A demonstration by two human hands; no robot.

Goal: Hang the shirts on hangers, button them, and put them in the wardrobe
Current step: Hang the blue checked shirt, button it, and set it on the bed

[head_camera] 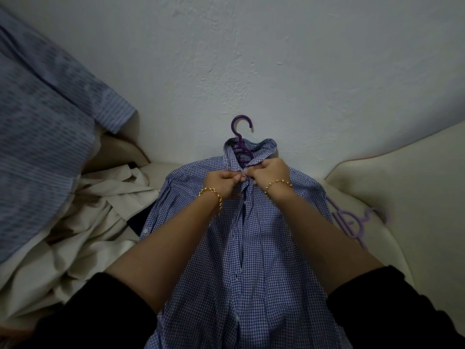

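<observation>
Checked shirt (254,248) already on purple hanger (240,137). Left hand (225,181), right hand (268,172) both pinching placket at top button. Lower buttons undone; wardrobe step pending.

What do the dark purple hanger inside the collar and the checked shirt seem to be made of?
The dark purple hanger looks like moulded plastic, smooth and slightly glossy, evenly coloured. The blue-and-white checked shirt looks like thin woven cloth, probably cotton, matte; it creases softly.
</observation>
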